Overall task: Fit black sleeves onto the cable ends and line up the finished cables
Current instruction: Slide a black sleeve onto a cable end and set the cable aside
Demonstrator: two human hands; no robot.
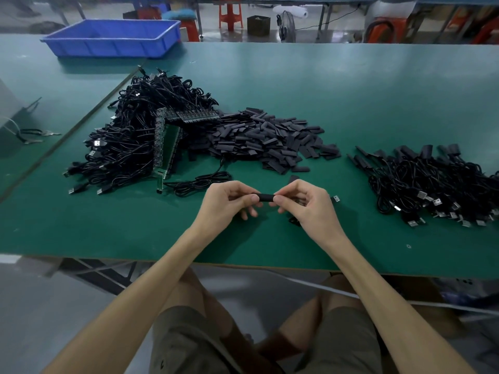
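Near the front edge of the green table (351,103), a seated person holds a single black sleeve (266,198) between both hands, just above the surface. The left hand (229,202) pinches the sleeve's left end between thumb and fingertips; the right hand (305,205) pinches its right end the same way, its other fingers curled over what looks like a cable (mostly hidden, though a silver plug (336,198) peeks out beside the hand).

Toward the left edge sits a large tangle of unsleeved cables (129,141). At the centre lies a heap of loose sleeves (270,139). Toward the right edge, finished cables (426,179) lie together, sleeved ends pointing to the far edge. A blue bin (113,36) rests at the far left corner.

To do this step well, I judge the sleeve should be kept straight and steady while the cable end feeds squarely into its mouth, pushed without buckling.
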